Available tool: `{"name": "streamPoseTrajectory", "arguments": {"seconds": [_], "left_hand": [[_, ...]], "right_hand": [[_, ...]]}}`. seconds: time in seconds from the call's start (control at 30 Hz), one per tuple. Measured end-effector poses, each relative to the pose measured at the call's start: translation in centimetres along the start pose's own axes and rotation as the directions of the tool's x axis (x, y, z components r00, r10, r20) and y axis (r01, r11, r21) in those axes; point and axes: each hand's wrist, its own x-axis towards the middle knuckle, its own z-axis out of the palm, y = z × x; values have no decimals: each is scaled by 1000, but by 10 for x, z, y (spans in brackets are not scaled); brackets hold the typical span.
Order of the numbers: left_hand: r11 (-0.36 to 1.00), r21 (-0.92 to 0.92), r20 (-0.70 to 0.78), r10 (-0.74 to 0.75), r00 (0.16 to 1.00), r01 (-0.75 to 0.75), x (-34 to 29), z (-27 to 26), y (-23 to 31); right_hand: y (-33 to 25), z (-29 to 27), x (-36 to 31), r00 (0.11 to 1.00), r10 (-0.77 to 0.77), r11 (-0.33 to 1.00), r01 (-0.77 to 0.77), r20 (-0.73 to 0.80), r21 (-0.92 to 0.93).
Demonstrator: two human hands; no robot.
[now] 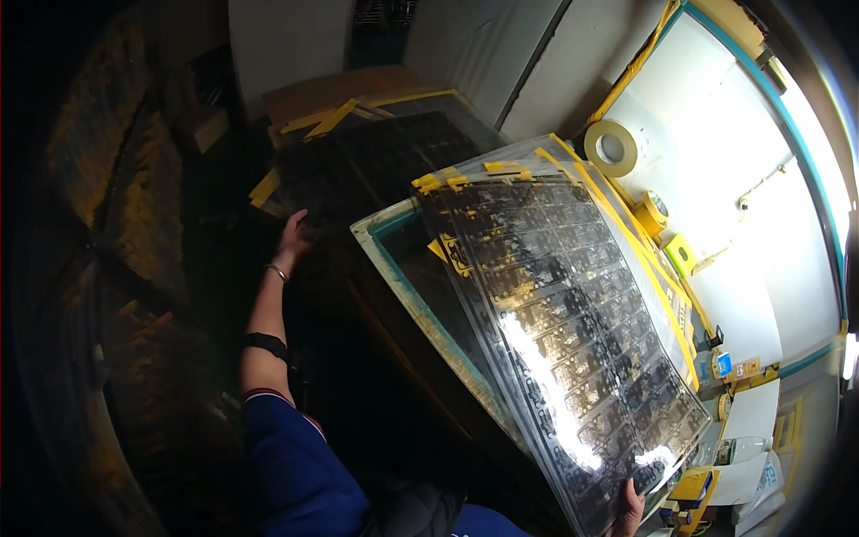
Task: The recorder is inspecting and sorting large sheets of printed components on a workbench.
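Film sheet (pixel 564 313) lengthwise toward right hand (pixel 632 512)

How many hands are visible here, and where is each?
2: the left hand near the dark sheet at the back, and the right hand holding the lower edge of the patterned sheet. Shadows could hide others.

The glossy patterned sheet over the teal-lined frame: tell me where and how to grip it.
Likely by opposite ends: the right hand is at the near edge; the left hand could come from the left to the far-left corner, by the yellow tape. The patterned sheet is broad and thin, so holding one end may let it sag.
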Motion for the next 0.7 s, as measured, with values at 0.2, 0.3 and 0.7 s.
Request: {"name": "streamPoseTrajectory", "arguments": {"seconds": [0.2,0.3,0.7], "left_hand": [[814,573,-186,14,982,97,-7,25,34],[480,871,-303,360,882,103,-13,40,52],[741,651,-261,419,870,-162,25,45,102]], "right_hand": [[3,-4,-1,999,-25,999,24,-45,-20],[-1,-2,-5,999,-2,1000,2,-38,-25],[22,-24,17,979,-204,976,203,8,83]]}}
